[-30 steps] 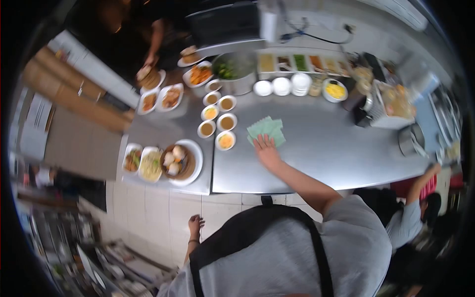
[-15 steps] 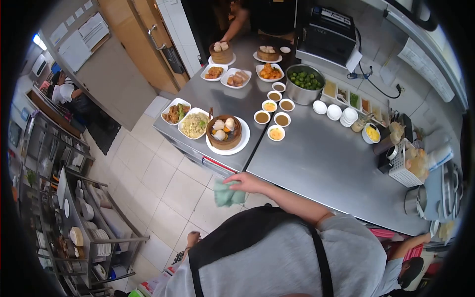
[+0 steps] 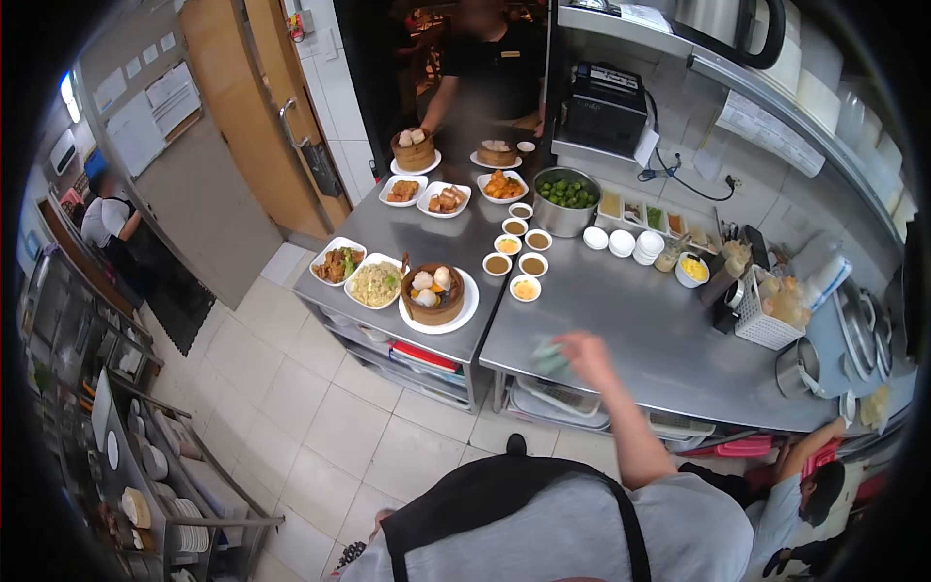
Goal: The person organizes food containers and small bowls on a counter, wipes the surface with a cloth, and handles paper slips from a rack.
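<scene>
My right hand (image 3: 584,355), blurred by motion, is closed on a green cloth (image 3: 551,359) over the front edge of the steel counter (image 3: 640,335). Only a sliver of my left hand (image 3: 384,516) shows beside the black apron; its fingers are hidden. Left of the cloth, a bamboo steamer (image 3: 433,295) with dumplings rests on a white plate (image 3: 467,312), beside a bowl of fried rice (image 3: 375,284) and a bowl of meat and greens (image 3: 338,264). Several small sauce cups (image 3: 525,288) stand behind the cloth.
A steel pot of green vegetables (image 3: 566,201) stands near the wall. At the far end, a person (image 3: 495,73) reaches to another steamer (image 3: 414,150). A co-worker (image 3: 790,504) is at the lower right. A dish rack (image 3: 208,475) stands at the lower left.
My right hand and the cloth have moved right, from over the floor to the counter's front edge. My left hand has sunk mostly out of sight. The view has shifted, showing more of the far person.
</scene>
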Demonstrator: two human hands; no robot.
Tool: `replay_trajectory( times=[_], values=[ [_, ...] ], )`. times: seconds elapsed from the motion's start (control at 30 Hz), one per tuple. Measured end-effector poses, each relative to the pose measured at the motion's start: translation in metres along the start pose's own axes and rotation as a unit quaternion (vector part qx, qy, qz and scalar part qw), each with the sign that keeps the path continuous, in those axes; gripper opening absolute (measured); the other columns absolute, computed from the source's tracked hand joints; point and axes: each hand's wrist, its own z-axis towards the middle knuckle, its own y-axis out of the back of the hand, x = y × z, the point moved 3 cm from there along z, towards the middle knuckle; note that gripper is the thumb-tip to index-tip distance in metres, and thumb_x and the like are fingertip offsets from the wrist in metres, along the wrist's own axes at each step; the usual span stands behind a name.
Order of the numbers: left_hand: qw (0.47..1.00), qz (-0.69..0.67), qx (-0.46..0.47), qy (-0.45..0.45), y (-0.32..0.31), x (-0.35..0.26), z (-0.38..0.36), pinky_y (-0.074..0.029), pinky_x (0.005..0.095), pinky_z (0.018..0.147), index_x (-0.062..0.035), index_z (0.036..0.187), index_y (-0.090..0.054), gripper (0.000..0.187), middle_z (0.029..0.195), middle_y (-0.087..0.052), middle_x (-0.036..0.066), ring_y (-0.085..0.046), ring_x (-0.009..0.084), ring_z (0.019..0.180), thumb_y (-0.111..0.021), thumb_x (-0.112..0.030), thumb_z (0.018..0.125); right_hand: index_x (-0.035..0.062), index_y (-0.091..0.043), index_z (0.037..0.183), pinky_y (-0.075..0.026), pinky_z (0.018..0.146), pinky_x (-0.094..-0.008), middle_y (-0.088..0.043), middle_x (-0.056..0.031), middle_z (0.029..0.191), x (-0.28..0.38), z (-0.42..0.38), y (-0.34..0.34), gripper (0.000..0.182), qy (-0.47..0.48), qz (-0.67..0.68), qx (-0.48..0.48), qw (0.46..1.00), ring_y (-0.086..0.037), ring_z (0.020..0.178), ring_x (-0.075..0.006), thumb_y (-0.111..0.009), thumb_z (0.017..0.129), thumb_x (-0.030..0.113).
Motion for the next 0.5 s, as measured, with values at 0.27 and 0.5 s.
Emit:
replay_trajectory(
  times=[0.27,0.5],
  values=[
    [0.987,-0.149,-0.001,-0.054,0.029,-0.079,0.070,-0.049,0.0279,0.045,-0.0035,0.088,-0.062,0.021,0.064,-0.061,0.008,-0.061,0.0161,0.053,-0.056,-0.019,0.076,0.0154,-0.061,0.102,-0.039,0.087,-0.0407,-0.056,-0.0100,0.109,-0.063,-0.042,0.051,0.028,-0.128,-0.180,-0.046,0.974,-0.051,0.102,-0.0288,-0.059,0.077,0.027],
    [0.993,0.054,0.026,-0.102,0.010,-0.065,0.069,-0.050,0.0313,0.061,-0.0058,0.085,-0.064,0.026,0.068,-0.063,0.011,-0.063,0.0202,0.060,-0.056,-0.028,0.073,0.0199,-0.043,0.126,-0.015,0.102,-0.0501,-0.033,-0.0132,0.134,-0.152,-0.067,-0.042,0.048,-0.141,-0.350,-0.220,0.899,-0.025,0.125,-0.0351,-0.046,0.082,0.041]
  ],
)
